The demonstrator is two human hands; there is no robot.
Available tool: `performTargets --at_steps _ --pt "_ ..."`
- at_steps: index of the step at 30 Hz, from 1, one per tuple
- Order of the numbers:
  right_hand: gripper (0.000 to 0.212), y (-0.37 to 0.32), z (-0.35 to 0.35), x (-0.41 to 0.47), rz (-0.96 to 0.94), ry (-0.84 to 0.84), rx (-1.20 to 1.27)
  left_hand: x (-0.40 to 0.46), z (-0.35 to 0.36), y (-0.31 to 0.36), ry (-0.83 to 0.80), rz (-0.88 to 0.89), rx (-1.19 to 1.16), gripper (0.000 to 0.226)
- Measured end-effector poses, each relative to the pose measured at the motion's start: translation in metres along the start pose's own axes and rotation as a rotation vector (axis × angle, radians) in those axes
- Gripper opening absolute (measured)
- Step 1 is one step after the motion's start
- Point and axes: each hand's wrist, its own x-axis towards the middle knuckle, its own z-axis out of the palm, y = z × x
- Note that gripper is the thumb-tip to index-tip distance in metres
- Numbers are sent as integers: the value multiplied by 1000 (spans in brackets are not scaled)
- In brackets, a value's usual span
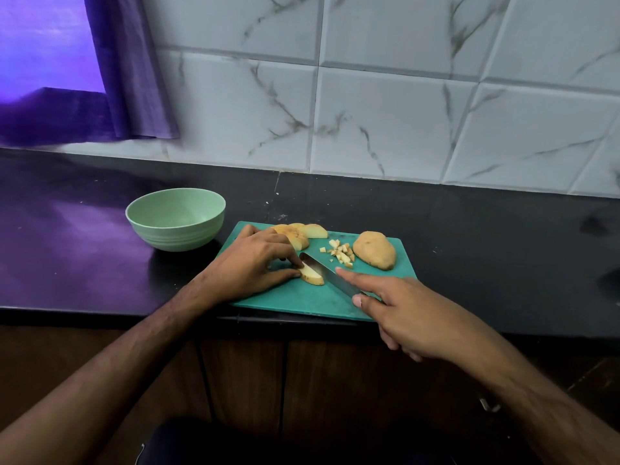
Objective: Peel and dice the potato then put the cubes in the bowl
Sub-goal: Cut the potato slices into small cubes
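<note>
On the teal cutting board (285,297) my left hand (255,263) pinches a potato slice (312,276) between thumb and fingers. My right hand (399,313) grips the knife (322,268) by its handle, forefinger stretched along the spine, and the blade lies across the slice. Several more potato slices (308,232) lie at the board's far edge, partly hidden behind my left hand. A small heap of potato cubes (340,252) sits mid-board. A potato half (374,250) rests dome up at the right. The green bowl (175,219) stands left of the board with nothing in it.
The board lies on a black counter (486,250) near its front edge. A tiled wall (385,95) rises behind it. A purple curtain (127,68) hangs at the far left. Wooden cupboard doors (268,380) are below the counter.
</note>
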Motion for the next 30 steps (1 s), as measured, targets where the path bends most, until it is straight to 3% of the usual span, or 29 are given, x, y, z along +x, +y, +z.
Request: performTargets --at_steps 9,16,22,30 --pt "48 -21 -12 0 10 -23 -256 1 -1 2 9 30 11 23" --pt "50 -36 -18 14 58 -95 -245 1 -1 3 30 42 44 22" --pt "50 -19 8 -7 14 -9 -258 1 -1 5 41 45 93 36" --pt "54 -6 37 -45 -36 160 -329 0 -1 4 20 30 50 30"
